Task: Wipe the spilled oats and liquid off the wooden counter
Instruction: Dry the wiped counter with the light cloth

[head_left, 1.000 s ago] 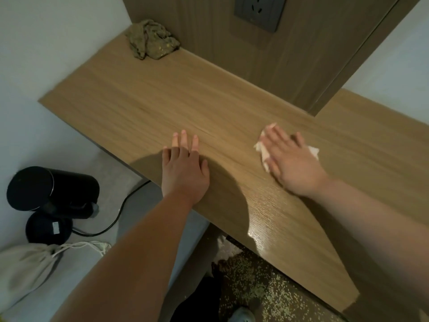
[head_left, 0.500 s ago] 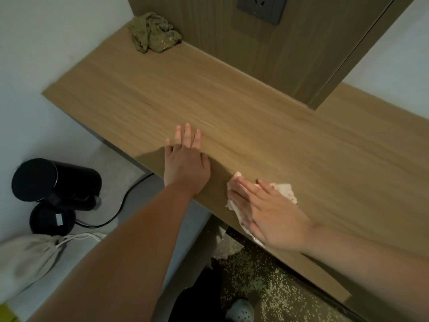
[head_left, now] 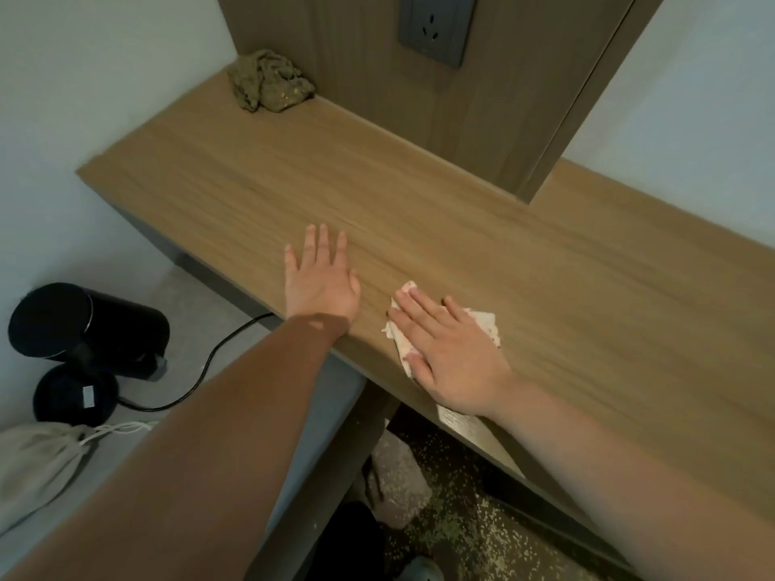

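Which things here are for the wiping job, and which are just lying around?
For the job:
wooden counter
white wipe
right hand, pressing flat on the wipe
left hand, resting flat on the counter

Just lying about:
crumpled olive rag in the back corner
black appliance on the floor
cloth bag
wall socket

Crumpled olive-green rag (head_left: 270, 81) well beyond right hand (head_left: 448, 354); dark grey wall socket (head_left: 436, 29) above. Black cylindrical appliance (head_left: 84, 325), beige drawstring bag (head_left: 37, 463) far left, lower.
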